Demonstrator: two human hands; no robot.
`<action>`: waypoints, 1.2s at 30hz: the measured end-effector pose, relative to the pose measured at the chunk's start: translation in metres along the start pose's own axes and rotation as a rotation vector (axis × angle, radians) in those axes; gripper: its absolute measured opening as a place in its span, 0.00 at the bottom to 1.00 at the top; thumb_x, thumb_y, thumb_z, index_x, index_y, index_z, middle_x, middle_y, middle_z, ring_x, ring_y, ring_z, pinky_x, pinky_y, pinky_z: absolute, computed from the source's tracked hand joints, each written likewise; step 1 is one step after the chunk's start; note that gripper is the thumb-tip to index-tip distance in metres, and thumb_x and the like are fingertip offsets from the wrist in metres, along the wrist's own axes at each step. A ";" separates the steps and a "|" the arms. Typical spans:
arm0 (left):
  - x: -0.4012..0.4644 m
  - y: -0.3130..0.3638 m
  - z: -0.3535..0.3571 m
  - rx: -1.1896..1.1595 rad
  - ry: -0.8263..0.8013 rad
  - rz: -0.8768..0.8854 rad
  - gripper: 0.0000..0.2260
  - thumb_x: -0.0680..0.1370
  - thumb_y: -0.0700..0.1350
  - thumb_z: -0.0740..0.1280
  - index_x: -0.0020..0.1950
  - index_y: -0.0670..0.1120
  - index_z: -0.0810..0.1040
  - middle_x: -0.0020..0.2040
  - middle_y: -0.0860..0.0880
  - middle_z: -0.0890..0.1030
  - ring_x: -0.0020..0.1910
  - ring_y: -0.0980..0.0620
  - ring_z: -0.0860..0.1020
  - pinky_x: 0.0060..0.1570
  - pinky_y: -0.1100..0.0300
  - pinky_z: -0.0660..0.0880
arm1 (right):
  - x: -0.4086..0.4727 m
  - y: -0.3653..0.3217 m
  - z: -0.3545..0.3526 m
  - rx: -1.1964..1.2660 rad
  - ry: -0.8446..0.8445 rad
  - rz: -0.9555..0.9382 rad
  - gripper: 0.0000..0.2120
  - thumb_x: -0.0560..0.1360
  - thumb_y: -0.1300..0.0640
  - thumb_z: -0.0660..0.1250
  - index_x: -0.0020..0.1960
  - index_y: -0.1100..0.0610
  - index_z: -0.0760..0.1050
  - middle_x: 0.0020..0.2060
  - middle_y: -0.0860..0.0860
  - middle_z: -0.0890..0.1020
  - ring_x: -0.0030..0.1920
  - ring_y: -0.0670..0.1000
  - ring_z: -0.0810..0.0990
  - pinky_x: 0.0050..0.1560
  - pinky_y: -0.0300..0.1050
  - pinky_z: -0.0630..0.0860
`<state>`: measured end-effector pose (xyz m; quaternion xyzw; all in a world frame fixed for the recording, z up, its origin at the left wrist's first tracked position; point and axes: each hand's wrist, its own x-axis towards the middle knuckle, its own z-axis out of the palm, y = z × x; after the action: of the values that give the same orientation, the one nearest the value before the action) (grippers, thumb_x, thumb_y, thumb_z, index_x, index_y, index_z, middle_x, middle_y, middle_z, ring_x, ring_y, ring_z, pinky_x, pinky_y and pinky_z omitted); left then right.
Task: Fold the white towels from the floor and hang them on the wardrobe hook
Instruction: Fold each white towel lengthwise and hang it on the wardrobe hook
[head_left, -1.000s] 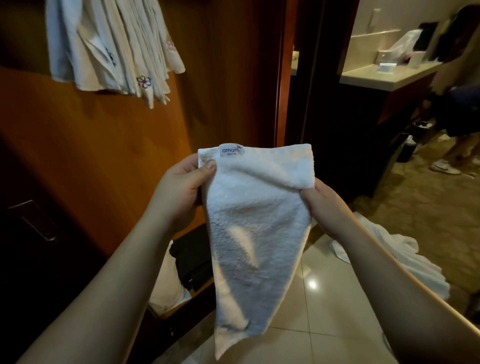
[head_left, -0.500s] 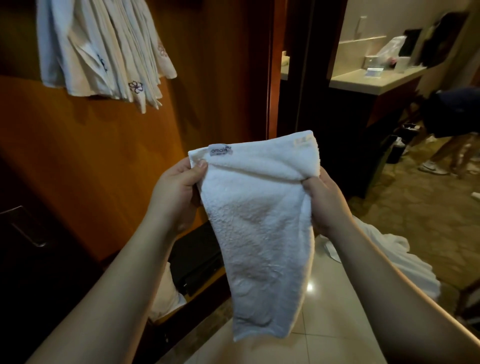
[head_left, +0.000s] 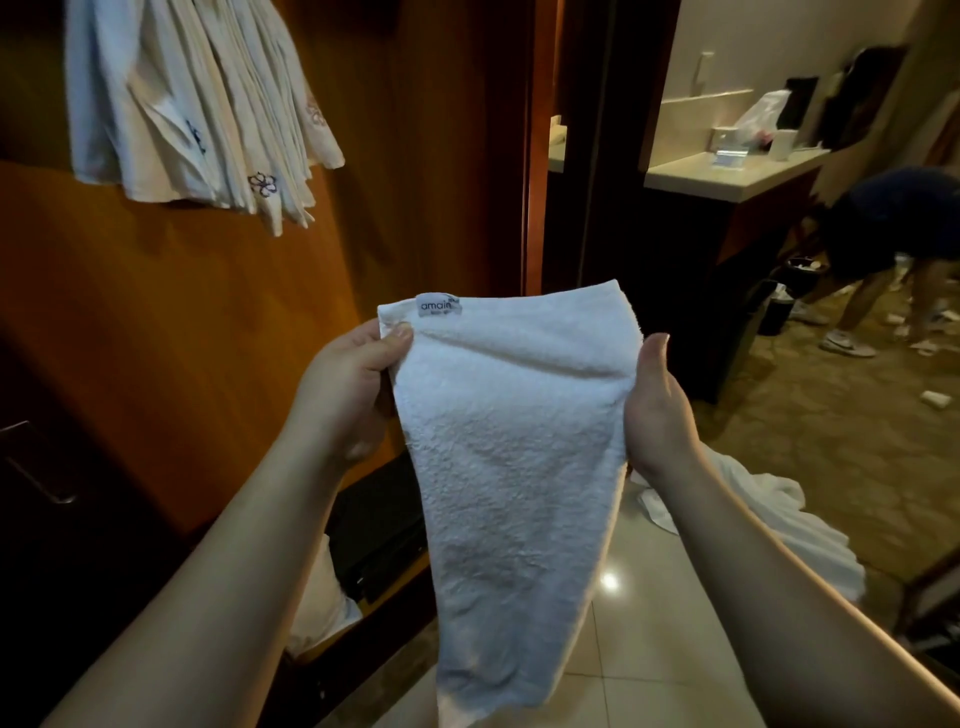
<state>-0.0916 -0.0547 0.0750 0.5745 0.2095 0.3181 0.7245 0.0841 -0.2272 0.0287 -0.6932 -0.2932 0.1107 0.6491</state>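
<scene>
- left hand (head_left: 345, 387) pinches white towel (head_left: 511, 467) top corner by label, same as before
- right hand (head_left: 657, 405) grips opposite edge, thumb now up
- towel held mid-air before wardrobe (head_left: 218, 322), now hanging narrower

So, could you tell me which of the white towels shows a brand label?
The towel held up in both hands; its label sits at the top left corner.

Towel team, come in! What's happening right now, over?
Left hand pinches towel top corner; right hand holds the other side. Towel hanging, narrowed, not yet hung. More towels on floor. Nothing blocking.
</scene>
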 end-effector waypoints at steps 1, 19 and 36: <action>0.000 0.001 0.000 0.005 -0.002 -0.001 0.11 0.84 0.41 0.59 0.59 0.44 0.81 0.51 0.44 0.86 0.49 0.46 0.85 0.49 0.52 0.79 | 0.001 0.000 -0.001 0.001 -0.004 0.020 0.27 0.70 0.20 0.46 0.46 0.29 0.80 0.45 0.30 0.83 0.46 0.32 0.82 0.44 0.38 0.75; 0.002 0.002 0.002 0.108 -0.018 0.080 0.12 0.83 0.41 0.60 0.54 0.46 0.84 0.44 0.44 0.81 0.44 0.43 0.75 0.38 0.53 0.69 | 0.021 0.013 -0.030 -0.201 0.051 -0.261 0.17 0.69 0.25 0.62 0.47 0.34 0.78 0.44 0.40 0.84 0.40 0.43 0.83 0.36 0.40 0.77; -0.001 -0.006 0.011 0.044 -0.120 -0.007 0.17 0.83 0.40 0.59 0.49 0.50 0.88 0.46 0.46 0.87 0.42 0.50 0.86 0.35 0.60 0.81 | 0.016 0.058 -0.021 -0.349 0.174 -0.246 0.29 0.77 0.29 0.50 0.35 0.51 0.69 0.33 0.49 0.72 0.33 0.43 0.72 0.32 0.45 0.64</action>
<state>-0.0836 -0.0646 0.0718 0.6075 0.1745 0.2760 0.7241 0.1237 -0.2348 -0.0211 -0.7610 -0.3331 -0.0819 0.5506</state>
